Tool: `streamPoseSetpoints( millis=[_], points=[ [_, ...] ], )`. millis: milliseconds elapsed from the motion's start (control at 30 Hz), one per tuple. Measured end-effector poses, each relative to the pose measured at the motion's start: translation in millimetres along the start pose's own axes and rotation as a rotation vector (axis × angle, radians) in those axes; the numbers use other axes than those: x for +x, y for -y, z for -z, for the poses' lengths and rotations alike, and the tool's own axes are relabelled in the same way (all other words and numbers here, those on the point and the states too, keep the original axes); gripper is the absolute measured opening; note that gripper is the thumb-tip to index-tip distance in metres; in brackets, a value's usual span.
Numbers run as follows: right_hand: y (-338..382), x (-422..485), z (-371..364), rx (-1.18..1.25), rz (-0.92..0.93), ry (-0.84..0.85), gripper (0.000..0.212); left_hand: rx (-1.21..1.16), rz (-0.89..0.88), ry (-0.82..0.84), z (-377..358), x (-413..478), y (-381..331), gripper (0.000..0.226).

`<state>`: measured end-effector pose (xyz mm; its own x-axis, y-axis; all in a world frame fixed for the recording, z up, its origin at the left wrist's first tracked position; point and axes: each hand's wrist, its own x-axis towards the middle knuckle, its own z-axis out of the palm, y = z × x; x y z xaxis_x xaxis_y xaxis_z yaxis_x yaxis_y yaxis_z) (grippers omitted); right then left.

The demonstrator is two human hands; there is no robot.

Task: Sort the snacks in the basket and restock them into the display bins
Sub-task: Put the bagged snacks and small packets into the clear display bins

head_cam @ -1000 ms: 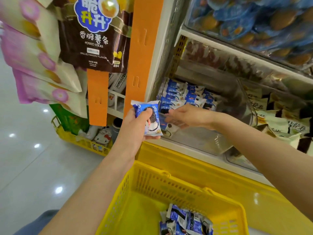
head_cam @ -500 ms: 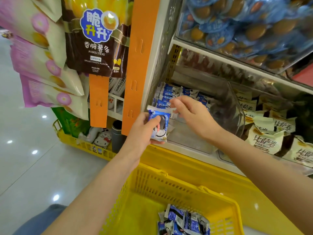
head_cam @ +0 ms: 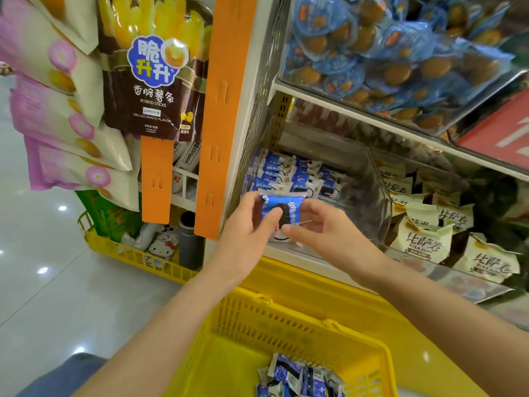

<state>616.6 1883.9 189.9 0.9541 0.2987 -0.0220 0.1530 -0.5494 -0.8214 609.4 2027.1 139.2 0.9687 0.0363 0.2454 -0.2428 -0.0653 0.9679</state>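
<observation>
Your right hand (head_cam: pixel 323 230) has come back from the clear display bin (head_cam: pixel 372 181) at centre frame and now meets the left hand (head_cam: pixel 243 233). The left grips a blue cookie packet (head_cam: pixel 282 210) just in front of that bin; the right's fingers lie loose at its edge, not clearly closed. One packet looks shelved, the next handover is starting, and more wait in the yellow basket (head_cam: pixel 286 325) at the bottom.

Blue cookie packet (head_cam: pixel 282 213) upright before clear bin (head_cam: pixel 375 196); more packets (head_cam: pixel 300 376) in yellow basket (head_cam: pixel 286 319).
</observation>
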Motion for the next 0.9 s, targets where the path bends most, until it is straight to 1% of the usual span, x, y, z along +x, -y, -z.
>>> streamPoseSetpoints(
  millis=[67,133,200,267,367,500,567,633,667,767,900],
  points=[
    [0.8,2.5,13.3,-0.024,0.027,-0.044,0.022,0.161,-0.112,-0.039,2.5,6.5,2.6,0.029],
    [0.0,13.9,31.3,-0.098,0.049,-0.164,0.021,0.358,-0.197,-0.046,6.7,15.9,6.1,0.039],
    [-3.7,33.5,48.2,-0.149,0.037,-0.279,0.026,0.558,-0.263,-0.006,9.4,24.5,10.8,0.042],
    [-9.9,56.5,58.1,-0.208,-0.013,-0.301,0.036,0.724,-0.296,0.067,10.1,28.9,18.0,0.041],
    [-21.2,88.2,57.7,-0.336,-0.099,-0.183,0.044,0.885,-0.323,0.135,11.2,29.6,31.0,0.038],
    [-31.8,114.3,33.5,-0.560,-0.073,0.069,0.047,0.887,-0.359,0.133,13.9,32.2,35.9,0.033],
    [-33.6,123.6,19.6,-0.611,-0.070,0.178,0.041,0.877,-0.364,0.135,14.4,32.9,36.3,0.032],
    [-34.0,129.7,10.6,-0.581,-0.094,0.287,0.022,0.862,-0.367,0.138,15.0,32.9,36.4,0.030],
    [-33.3,130.9,8.3,-0.532,-0.111,0.327,0.021,0.856,-0.368,0.138,15.3,33.1,36.6,0.029],
    [-33.9,129.7,7.9,-0.348,-0.185,0.376,0.042,0.841,-0.369,0.128,15.7,34.4,37.5,0.029],
    [-34.0,117.5,11.1,-0.261,-0.194,0.394,0.053,0.842,-0.370,0.113,14.2,35.1,37.5,0.028]
  ],
)
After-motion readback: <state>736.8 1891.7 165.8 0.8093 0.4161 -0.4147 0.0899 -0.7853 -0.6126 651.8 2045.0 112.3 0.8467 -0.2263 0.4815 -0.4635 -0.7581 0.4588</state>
